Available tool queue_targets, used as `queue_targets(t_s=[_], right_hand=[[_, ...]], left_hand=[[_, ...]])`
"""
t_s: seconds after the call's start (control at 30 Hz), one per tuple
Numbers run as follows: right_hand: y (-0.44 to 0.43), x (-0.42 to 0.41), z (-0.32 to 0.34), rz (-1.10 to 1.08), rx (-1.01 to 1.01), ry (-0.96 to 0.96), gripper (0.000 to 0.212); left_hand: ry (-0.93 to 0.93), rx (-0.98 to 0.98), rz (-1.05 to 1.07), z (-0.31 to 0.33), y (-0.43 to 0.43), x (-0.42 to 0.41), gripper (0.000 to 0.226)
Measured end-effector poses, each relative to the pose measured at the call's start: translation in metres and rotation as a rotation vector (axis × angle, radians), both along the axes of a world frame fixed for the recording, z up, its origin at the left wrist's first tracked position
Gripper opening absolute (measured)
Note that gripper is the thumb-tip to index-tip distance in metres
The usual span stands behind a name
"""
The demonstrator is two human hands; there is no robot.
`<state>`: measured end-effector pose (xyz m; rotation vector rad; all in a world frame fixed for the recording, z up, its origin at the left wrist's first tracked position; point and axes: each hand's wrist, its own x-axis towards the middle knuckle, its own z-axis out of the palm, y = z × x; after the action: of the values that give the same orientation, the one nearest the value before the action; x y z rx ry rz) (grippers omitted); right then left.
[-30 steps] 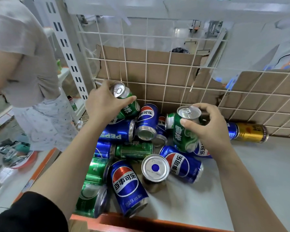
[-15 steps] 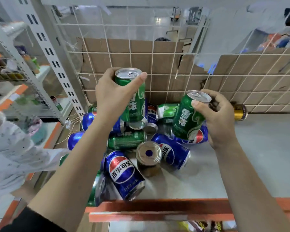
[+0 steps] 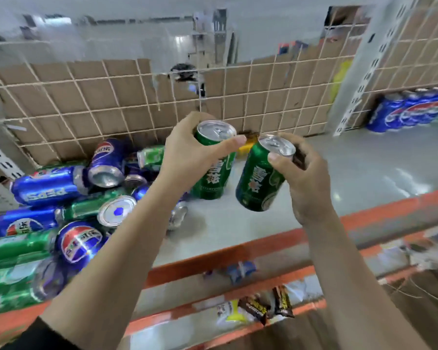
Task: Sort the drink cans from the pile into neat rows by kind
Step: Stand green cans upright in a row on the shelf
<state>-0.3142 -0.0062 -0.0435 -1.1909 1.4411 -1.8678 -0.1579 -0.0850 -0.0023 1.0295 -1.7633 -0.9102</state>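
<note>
My left hand (image 3: pixel 187 152) grips a green can (image 3: pixel 213 173) by its upper part, held upright above the shelf. My right hand (image 3: pixel 301 173) grips a second green can (image 3: pixel 258 183), tilted, just to the right of the first. Both cans hang over the grey shelf (image 3: pixel 364 173), to the right of the pile. The pile (image 3: pixel 68 208) of blue cans and green cans lies jumbled at the shelf's left end. A gold can (image 3: pixel 248 145) shows partly behind my hands. A neat row of blue cans (image 3: pixel 410 109) stands on the shelf at the far right.
A white wire grid backed with cardboard (image 3: pixel 111 97) closes the back of the shelf. An orange rail (image 3: pixel 238 256) runs along the front edge. Snack packets (image 3: pixel 261 306) lie on the shelf below. A white upright post (image 3: pixel 352 97) separates the bay on the right.
Both hands have carried their green cans rightward away from the pile and drawn closer together. My view has swung right, bringing the row of blue cans into sight.
</note>
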Motion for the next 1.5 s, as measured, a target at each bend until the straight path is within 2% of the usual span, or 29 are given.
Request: queue_targets(t_s=[0.07,0.2,0.4,0.53,0.67,1.0,1.33,1.5], right_hand=[[0.029,-0.035,-0.001,-0.021,-0.006,0.010,0.051],[0.089,-0.106,-0.005,-0.134,-0.019,0.019,0.048],[0.166,-0.207,-0.013,-0.267,0.014,0.052,0.037],[0.205,-0.264,-0.019,-0.382,0.044,0.053,0.033],[0.229,-0.320,-0.028,-0.492,0.079,0.057,0.031],[0.219,-0.499,-0.029,-0.617,0.139,0.069,0.034],[0.183,-0.653,-0.021,-0.605,0.172,0.141,0.034],[0.156,-0.721,-0.029,-0.499,0.181,0.139,0.034]], left_hand=[[0.001,0.022,-0.040,-0.004,0.023,-0.038,0.033],[0.057,0.102,-0.131,-0.015,0.069,-0.123,0.050],[0.039,0.154,-0.287,-0.030,0.130,-0.239,0.034],[-0.012,0.130,-0.406,-0.038,0.155,-0.310,0.043],[-0.039,0.151,-0.480,-0.048,0.166,-0.384,0.040],[-0.001,0.187,-0.613,-0.057,0.149,-0.584,0.030],[-0.051,0.099,-0.499,-0.056,0.094,-0.733,0.035],[-0.147,0.032,-0.356,-0.063,0.067,-0.783,0.043]])
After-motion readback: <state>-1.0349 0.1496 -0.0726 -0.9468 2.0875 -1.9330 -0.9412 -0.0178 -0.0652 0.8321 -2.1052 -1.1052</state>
